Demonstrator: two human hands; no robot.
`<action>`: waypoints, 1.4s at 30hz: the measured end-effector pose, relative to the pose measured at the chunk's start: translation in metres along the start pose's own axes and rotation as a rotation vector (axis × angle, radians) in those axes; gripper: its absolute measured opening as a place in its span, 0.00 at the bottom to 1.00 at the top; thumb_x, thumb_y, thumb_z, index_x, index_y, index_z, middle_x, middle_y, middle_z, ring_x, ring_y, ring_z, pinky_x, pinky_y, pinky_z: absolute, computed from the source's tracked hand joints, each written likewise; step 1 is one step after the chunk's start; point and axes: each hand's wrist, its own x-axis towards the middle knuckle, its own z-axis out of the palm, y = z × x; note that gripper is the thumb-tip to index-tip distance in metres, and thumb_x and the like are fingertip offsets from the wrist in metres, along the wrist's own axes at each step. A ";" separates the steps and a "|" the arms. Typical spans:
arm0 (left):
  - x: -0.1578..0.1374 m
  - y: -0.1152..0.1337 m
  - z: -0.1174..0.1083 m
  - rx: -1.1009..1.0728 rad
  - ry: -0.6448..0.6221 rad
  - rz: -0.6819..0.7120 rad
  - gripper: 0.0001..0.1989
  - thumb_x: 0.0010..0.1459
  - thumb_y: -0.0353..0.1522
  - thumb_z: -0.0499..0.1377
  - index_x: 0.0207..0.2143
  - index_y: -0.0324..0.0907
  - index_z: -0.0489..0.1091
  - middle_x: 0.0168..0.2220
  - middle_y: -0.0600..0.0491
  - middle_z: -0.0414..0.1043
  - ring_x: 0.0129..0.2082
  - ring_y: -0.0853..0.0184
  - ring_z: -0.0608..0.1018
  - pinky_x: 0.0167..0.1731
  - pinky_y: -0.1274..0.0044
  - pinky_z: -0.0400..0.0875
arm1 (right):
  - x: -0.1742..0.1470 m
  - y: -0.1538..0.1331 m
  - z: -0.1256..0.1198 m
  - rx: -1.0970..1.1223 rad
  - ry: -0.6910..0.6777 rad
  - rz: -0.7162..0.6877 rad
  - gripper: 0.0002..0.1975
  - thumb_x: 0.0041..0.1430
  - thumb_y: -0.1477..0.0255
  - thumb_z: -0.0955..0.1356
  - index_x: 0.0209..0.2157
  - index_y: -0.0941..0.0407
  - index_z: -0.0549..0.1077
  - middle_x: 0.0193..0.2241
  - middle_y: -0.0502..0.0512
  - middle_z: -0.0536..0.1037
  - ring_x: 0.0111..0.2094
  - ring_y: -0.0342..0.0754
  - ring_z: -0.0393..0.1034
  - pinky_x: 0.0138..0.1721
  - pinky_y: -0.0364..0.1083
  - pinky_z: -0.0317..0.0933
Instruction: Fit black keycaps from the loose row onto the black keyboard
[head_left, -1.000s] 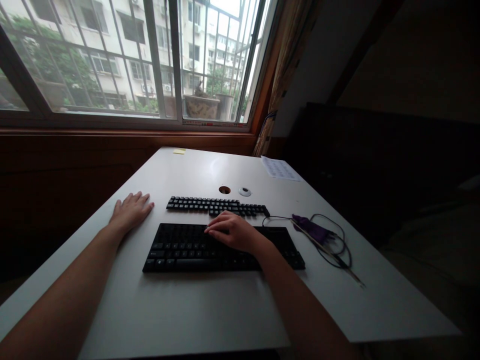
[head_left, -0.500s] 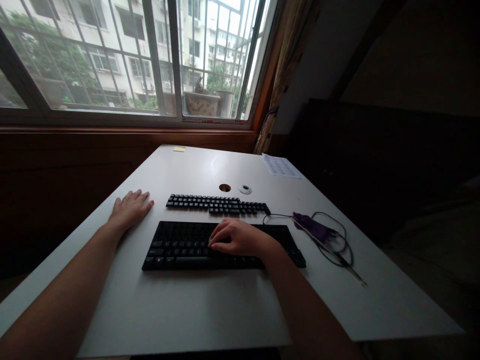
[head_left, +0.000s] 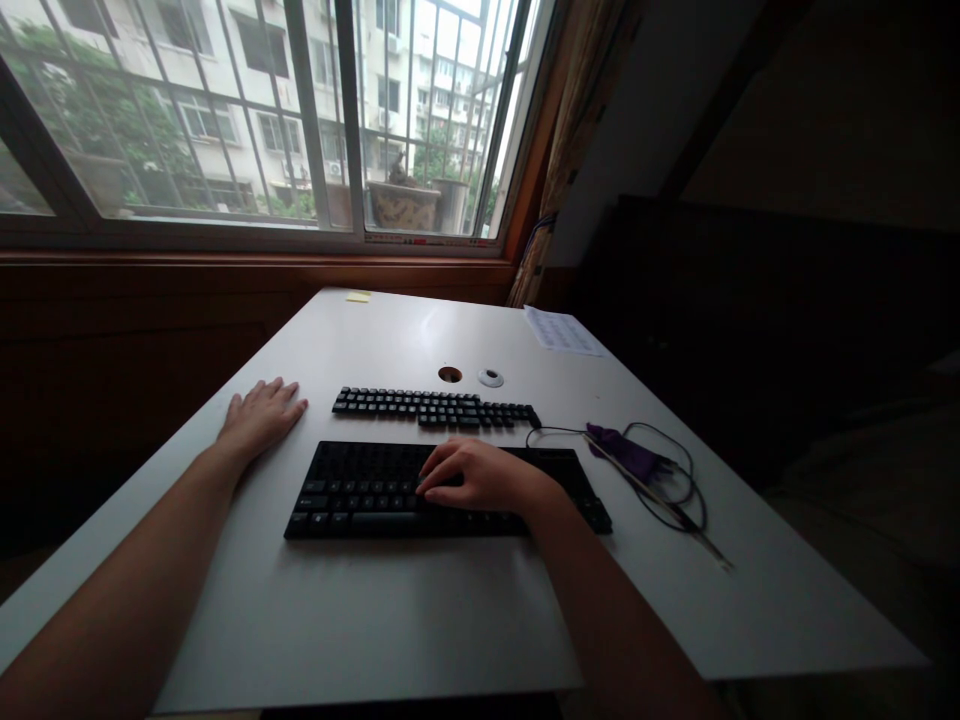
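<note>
A black keyboard (head_left: 390, 522) lies on the white table. Its lower left rows carry keycaps, while the upper part looks bare and dark. My right hand (head_left: 480, 474) rests over the keyboard's middle, thumb and fingertips pinched on a small keycap (head_left: 421, 482) at the key rows; the fingers mostly hide it. Behind the keyboard, loose black keycaps (head_left: 405, 402) are laid out in rows. My left hand (head_left: 262, 412) lies flat on the table left of those rows, fingers spread and holding nothing.
Right of the keyboard are a purple cloth pouch (head_left: 630, 455), a looped black cable (head_left: 703, 500) and a thin stick-like tool (head_left: 709, 547). Farther back are a cable hole (head_left: 450, 375), a round white cover (head_left: 490, 378), a printed sheet (head_left: 562, 332) and a yellow note (head_left: 358, 297).
</note>
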 end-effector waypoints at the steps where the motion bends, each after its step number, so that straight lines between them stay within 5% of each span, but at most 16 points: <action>1: 0.000 0.000 0.000 0.005 0.001 0.000 0.37 0.71 0.51 0.40 0.73 0.41 0.59 0.76 0.38 0.51 0.75 0.42 0.54 0.68 0.43 0.50 | 0.000 0.001 0.000 0.001 -0.003 0.002 0.09 0.66 0.71 0.74 0.45 0.48 0.87 0.46 0.52 0.85 0.47 0.48 0.79 0.52 0.46 0.68; 27: -0.002 0.004 -0.005 0.009 -0.015 -0.006 0.37 0.71 0.50 0.39 0.73 0.41 0.58 0.77 0.38 0.50 0.75 0.43 0.54 0.67 0.42 0.51 | -0.001 -0.001 -0.003 0.029 0.017 -0.008 0.07 0.65 0.73 0.74 0.42 0.50 0.87 0.47 0.53 0.83 0.48 0.48 0.76 0.54 0.48 0.67; 35: 0.000 0.002 -0.001 0.014 -0.014 -0.006 0.37 0.71 0.51 0.39 0.73 0.42 0.58 0.77 0.39 0.50 0.75 0.43 0.54 0.68 0.43 0.51 | 0.005 0.008 0.006 -0.119 0.153 0.007 0.12 0.66 0.75 0.74 0.48 0.49 0.84 0.44 0.55 0.81 0.47 0.50 0.74 0.51 0.50 0.68; 42: 0.001 0.000 0.000 -0.006 0.003 -0.005 0.37 0.71 0.51 0.40 0.73 0.42 0.59 0.77 0.39 0.50 0.75 0.42 0.53 0.68 0.42 0.50 | 0.008 0.014 0.018 -0.146 0.071 -0.011 0.17 0.65 0.79 0.73 0.52 0.49 0.83 0.44 0.55 0.78 0.46 0.49 0.72 0.51 0.48 0.67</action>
